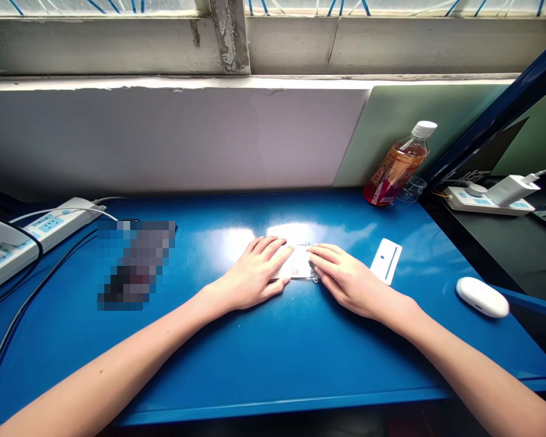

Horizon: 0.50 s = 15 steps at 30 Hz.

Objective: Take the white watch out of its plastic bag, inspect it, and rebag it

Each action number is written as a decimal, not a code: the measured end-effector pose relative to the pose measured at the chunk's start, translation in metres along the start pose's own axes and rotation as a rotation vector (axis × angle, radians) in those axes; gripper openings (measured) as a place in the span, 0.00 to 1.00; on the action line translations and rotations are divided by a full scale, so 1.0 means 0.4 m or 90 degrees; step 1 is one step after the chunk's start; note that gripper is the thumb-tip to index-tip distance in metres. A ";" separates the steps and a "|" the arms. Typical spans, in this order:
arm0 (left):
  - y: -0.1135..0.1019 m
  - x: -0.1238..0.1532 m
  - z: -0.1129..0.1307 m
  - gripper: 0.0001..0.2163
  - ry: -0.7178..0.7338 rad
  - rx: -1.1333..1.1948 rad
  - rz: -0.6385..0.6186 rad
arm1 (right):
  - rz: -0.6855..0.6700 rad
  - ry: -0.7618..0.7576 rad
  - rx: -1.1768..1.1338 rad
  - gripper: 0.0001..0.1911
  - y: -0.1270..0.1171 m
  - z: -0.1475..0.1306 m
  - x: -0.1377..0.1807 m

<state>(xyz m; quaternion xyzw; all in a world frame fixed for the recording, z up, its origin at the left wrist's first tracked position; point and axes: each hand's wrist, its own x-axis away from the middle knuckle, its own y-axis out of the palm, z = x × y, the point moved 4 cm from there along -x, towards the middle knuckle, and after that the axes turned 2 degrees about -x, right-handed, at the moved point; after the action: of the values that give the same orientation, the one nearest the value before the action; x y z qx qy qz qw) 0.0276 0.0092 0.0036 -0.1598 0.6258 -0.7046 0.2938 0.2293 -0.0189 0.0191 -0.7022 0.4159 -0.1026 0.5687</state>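
Note:
A small clear plastic packet with a white printed card [300,262] inside lies flat on the blue desk [255,358]. My left hand [255,273] rests over its left part, fingers outstretched and lying flat. At the packet's right end, my right hand [341,273] has its fingers together on the crumpled clear edge; the fingertips partly cover that end. A white flat plate with a slot and a small hole [386,261] lies just beyond my right wrist.
A tilted drink bottle [398,167] leans at the back right by a clear cup [412,189]. A white rounded case [482,297] sits near the right edge. On the left are a power strip [50,227], black cables [16,321] and a pixelated dark object [139,264].

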 end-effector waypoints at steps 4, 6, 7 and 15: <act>0.000 0.000 -0.001 0.27 0.003 0.003 -0.005 | -0.009 -0.004 0.005 0.18 -0.002 -0.007 -0.001; 0.000 -0.001 -0.001 0.27 0.000 0.004 -0.007 | -0.011 -0.009 0.014 0.18 -0.005 -0.011 -0.002; -0.001 -0.001 -0.001 0.27 -0.001 0.004 -0.008 | -0.011 -0.011 0.019 0.18 -0.006 -0.012 -0.003; 0.001 -0.001 0.002 0.27 -0.003 -0.011 -0.008 | -0.017 -0.019 0.071 0.18 0.004 -0.027 -0.008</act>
<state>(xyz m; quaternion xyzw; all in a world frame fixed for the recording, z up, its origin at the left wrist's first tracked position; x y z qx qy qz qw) 0.0283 0.0088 0.0035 -0.1678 0.6303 -0.7004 0.2897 0.2199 -0.0242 0.0222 -0.6767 0.3913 -0.1226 0.6115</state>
